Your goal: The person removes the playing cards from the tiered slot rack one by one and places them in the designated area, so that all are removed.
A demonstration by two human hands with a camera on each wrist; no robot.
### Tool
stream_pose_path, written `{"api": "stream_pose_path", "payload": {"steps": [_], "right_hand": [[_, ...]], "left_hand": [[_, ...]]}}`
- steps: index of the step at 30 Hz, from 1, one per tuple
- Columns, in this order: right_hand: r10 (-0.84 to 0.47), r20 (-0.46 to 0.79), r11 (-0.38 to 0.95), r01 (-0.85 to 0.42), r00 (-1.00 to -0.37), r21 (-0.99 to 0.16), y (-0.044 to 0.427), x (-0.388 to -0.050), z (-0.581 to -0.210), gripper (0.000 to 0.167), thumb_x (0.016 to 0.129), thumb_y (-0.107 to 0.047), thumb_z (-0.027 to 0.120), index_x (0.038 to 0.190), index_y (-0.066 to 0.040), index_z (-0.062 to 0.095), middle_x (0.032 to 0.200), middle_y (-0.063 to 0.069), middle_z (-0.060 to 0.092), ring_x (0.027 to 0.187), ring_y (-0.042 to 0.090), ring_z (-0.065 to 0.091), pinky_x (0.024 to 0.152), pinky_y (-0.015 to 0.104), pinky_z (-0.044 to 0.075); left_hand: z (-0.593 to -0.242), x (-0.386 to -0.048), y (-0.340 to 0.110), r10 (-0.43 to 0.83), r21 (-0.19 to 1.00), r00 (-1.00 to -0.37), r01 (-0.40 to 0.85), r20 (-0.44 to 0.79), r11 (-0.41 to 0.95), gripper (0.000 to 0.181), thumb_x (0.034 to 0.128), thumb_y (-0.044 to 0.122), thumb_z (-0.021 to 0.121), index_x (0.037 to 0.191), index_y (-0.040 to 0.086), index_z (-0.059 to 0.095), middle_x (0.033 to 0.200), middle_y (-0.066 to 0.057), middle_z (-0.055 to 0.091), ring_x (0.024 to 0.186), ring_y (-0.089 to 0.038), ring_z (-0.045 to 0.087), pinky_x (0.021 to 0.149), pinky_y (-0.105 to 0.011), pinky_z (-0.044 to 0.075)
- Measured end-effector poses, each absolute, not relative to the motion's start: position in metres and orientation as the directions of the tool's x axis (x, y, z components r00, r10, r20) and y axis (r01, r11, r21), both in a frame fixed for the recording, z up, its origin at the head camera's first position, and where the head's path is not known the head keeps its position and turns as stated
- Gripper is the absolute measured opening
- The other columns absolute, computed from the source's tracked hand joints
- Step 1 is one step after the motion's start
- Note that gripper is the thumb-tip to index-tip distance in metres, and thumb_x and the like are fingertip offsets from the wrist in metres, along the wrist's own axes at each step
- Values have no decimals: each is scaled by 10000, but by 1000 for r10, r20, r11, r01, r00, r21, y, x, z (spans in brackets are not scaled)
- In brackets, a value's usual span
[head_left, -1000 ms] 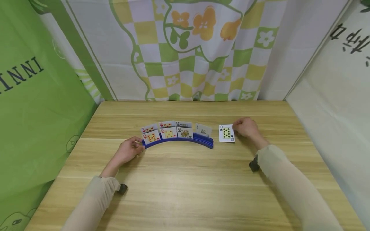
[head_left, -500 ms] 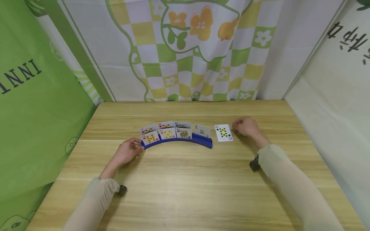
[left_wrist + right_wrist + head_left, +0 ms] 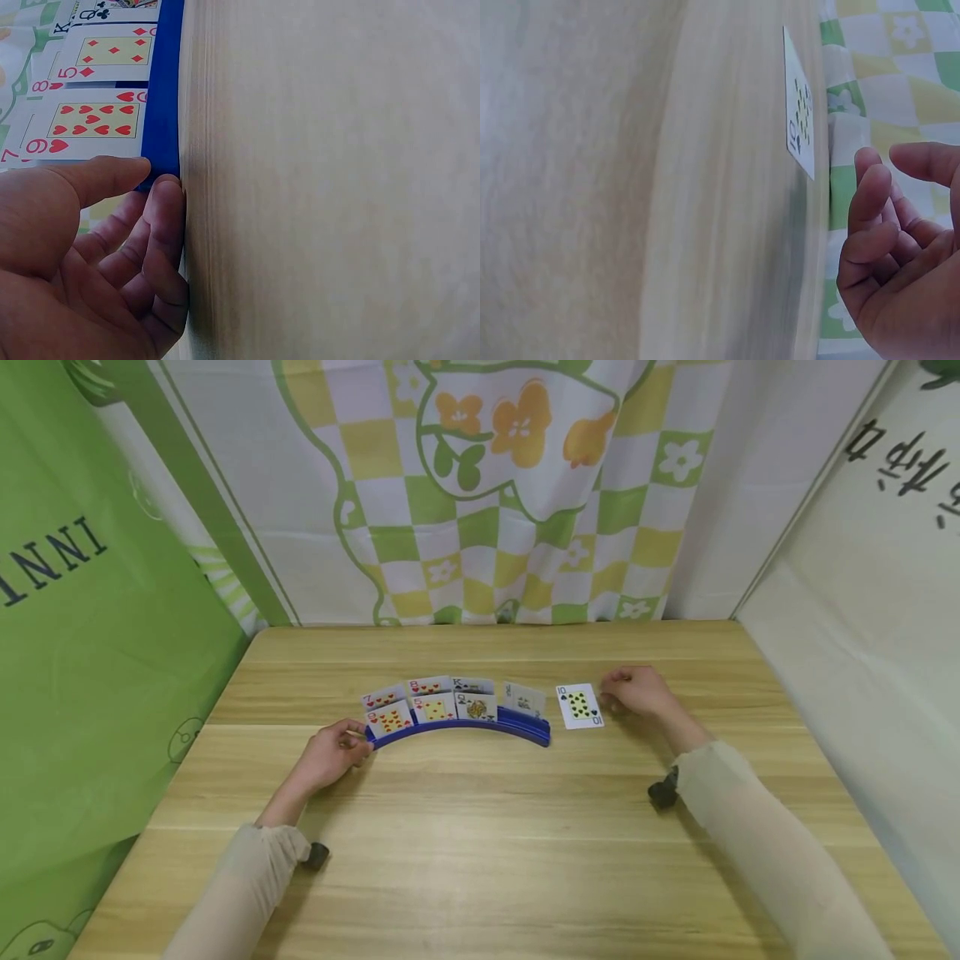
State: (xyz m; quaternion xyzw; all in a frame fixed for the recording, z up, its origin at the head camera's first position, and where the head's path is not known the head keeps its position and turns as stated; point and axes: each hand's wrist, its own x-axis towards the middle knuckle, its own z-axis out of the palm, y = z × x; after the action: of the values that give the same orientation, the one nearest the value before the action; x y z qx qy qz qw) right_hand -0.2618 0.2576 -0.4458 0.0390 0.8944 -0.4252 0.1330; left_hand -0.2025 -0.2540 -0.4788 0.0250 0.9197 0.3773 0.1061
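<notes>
A curved blue card holder (image 3: 525, 728) stands on the table, and my left hand (image 3: 330, 753) pinches its left end between thumb and fingers. In its front row are the nine of hearts (image 3: 94, 120), the five of diamonds (image 3: 112, 52) and a queen of clubs (image 3: 477, 707). Behind them stand a seven of hearts (image 3: 383, 696), an eight of hearts (image 3: 429, 684) and a king (image 3: 472, 685). Another card (image 3: 524, 699) leans in the right part. The ten of spades (image 3: 579, 706) lies face up right of the holder. Beside it, my right hand (image 3: 637, 691) holds nothing, fingers loosely bent.
The wooden table (image 3: 465, 843) runs back to a checked, flowered cloth (image 3: 517, 527). A green cloth (image 3: 112, 652) hangs at the left and a pale one (image 3: 862, 610) at the right. Each wrist carries a small black camera (image 3: 663, 792).
My right hand has let go of the ten of spades, which now lies apart from the fingers, slightly further left and turned a little. My left hand keeps its grip on the holder.
</notes>
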Motion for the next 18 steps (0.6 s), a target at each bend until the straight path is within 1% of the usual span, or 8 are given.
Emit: {"api": "stream_pose_path", "payload": {"steps": [5, 11, 18], "right_hand": [[-67, -269, 574, 184, -961, -798, 256, -258, -442, 354, 1014, -210, 539, 1236, 61, 596, 1094, 186, 729, 744, 47, 628, 688, 192, 540], [-87, -247, 524, 167, -965, -835, 257, -252, -437, 360, 1019, -183, 537, 1251, 89, 586, 1094, 199, 719, 767, 78, 630, 710, 213, 539], [-96, -282, 519, 194, -955, -833, 259, -245, -433, 387, 1032, -254, 521, 1288, 32, 572, 1168, 193, 686, 792, 103, 621, 702, 301, 506]], "left_hand": [[-478, -202, -254, 124, 698, -977, -33, -173, 715, 355, 946, 185, 657, 1247, 15, 574, 1000, -151, 736, 709, -131, 654, 689, -297, 479], [-479, -202, -253, 126, 702, -976, -38, -180, 712, 353, 945, 177, 655, 1245, 10, 572, 1003, -153, 732, 712, -122, 650, 679, -292, 480], [-479, -203, -252, 113, 703, -975, -56, -192, 709, 351, 941, 181, 662, 1243, 24, 577, 1004, -143, 732, 716, -130, 648, 679, -283, 478]]}}
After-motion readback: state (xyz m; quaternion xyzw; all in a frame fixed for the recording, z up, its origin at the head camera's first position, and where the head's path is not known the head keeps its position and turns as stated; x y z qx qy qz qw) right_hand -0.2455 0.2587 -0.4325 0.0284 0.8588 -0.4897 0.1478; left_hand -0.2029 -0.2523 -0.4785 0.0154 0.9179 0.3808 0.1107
